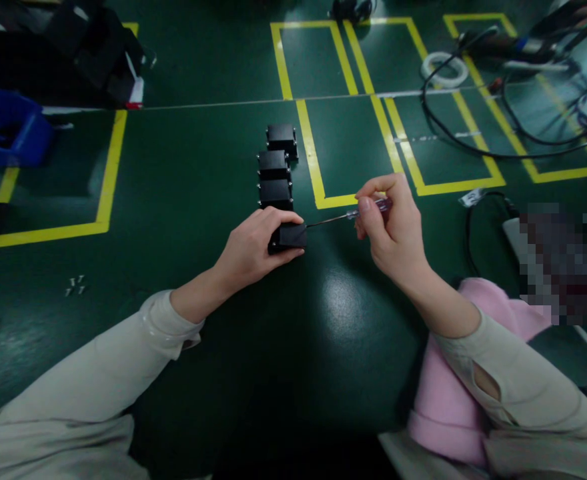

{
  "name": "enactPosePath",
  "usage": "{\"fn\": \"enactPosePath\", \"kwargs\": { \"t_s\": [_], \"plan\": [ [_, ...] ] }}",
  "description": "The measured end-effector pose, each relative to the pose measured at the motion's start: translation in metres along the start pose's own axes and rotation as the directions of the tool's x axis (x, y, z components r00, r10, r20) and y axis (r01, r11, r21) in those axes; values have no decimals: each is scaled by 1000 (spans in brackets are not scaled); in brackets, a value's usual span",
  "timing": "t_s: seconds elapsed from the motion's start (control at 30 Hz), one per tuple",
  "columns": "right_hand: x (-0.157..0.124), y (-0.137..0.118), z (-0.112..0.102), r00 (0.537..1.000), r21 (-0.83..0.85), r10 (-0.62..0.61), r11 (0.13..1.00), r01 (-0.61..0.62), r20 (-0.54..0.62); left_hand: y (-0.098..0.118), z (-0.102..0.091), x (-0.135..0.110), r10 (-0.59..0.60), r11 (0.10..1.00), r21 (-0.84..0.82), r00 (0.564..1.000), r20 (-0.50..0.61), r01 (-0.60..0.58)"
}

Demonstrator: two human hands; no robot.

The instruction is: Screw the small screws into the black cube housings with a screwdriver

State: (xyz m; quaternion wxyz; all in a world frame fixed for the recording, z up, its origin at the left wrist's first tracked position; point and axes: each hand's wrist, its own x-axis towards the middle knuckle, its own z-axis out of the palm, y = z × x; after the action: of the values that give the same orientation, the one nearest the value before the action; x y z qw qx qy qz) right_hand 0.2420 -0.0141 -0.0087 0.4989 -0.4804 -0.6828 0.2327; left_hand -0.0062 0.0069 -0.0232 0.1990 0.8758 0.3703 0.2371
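My left hand (256,243) grips a small black box (293,235) on the green tabletop, thumb along its near side and fingers over its far side. Between the thumb and fingers of my right hand (393,223) is a screwdriver (356,213) with a clear purplish handle. Its thin shaft points left, and the tip meets the right end of the box. Beyond my left hand stand more black boxes in a row: one close by (275,192), another behind it (273,162) and the farthest (281,135). Small screws show at their corners.
Several loose screws (76,287) lie at left. A blue bin (11,127) and black parts (93,53) stand at the far left. Yellow tape (336,201) marks rectangles. At right are a black cable (453,137), a white tape roll (444,69) and pink cloth (448,400).
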Motion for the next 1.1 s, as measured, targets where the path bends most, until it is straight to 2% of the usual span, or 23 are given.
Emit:
{"fn": "enactPosePath", "kwargs": {
  "t_s": [0.23,1.1],
  "plan": [
    [2,-4,-1,999,-56,-49,997,49,-3,1,0,0,-9,1000,0,1000,-2,9],
    [2,-3,0,1000,-25,-13,1000,13,9,0,0,0,-23,1000,2,1000,-4,23]
  ]
}}
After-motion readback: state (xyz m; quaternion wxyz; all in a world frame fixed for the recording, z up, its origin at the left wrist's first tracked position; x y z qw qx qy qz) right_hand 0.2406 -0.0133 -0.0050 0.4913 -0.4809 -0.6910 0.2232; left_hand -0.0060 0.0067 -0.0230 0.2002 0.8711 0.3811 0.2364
